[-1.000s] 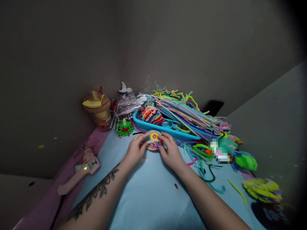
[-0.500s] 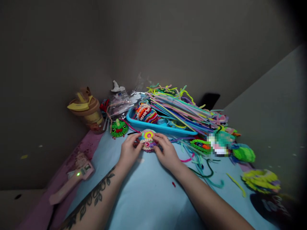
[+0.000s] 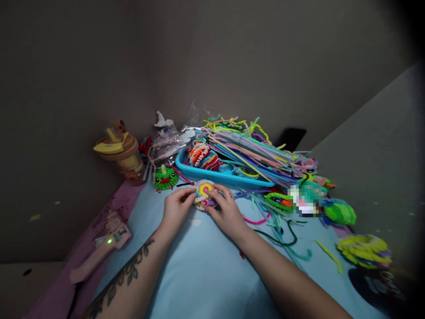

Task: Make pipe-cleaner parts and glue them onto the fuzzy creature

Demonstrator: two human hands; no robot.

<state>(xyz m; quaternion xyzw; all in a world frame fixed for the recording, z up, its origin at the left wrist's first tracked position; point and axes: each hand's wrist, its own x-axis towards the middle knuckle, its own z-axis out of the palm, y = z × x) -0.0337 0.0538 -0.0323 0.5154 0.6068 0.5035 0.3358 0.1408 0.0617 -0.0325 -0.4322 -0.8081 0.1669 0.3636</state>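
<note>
Between my hands is a small round pipe-cleaner craft (image 3: 203,188), with pink, yellow and cream coils on top and a purple-pink patch lower down. My left hand (image 3: 177,206) pinches its left edge between thumb and fingers. From the right, my right hand (image 3: 227,212) closes on it, fingers over the top and thumb at the lower edge, hiding that side. Left of it lies a green pipe-cleaner creature (image 3: 166,178) with eyes and a red mouth. Just behind is a blue tray (image 3: 229,178) with striped, coiled pieces inside.
A heap of loose pipe cleaners (image 3: 252,148) spills over the tray. A lidded cup (image 3: 124,157) and clear plastic wrapping (image 3: 171,144) stand at the back left. A pink glue gun (image 3: 102,252) lies left, its light green. Finished-looking coiled pieces (image 3: 363,251) line the right side.
My right hand has shifted left and further over the craft, covering more of its right side. My left hand has moved slightly left, still pinching the edge.
</note>
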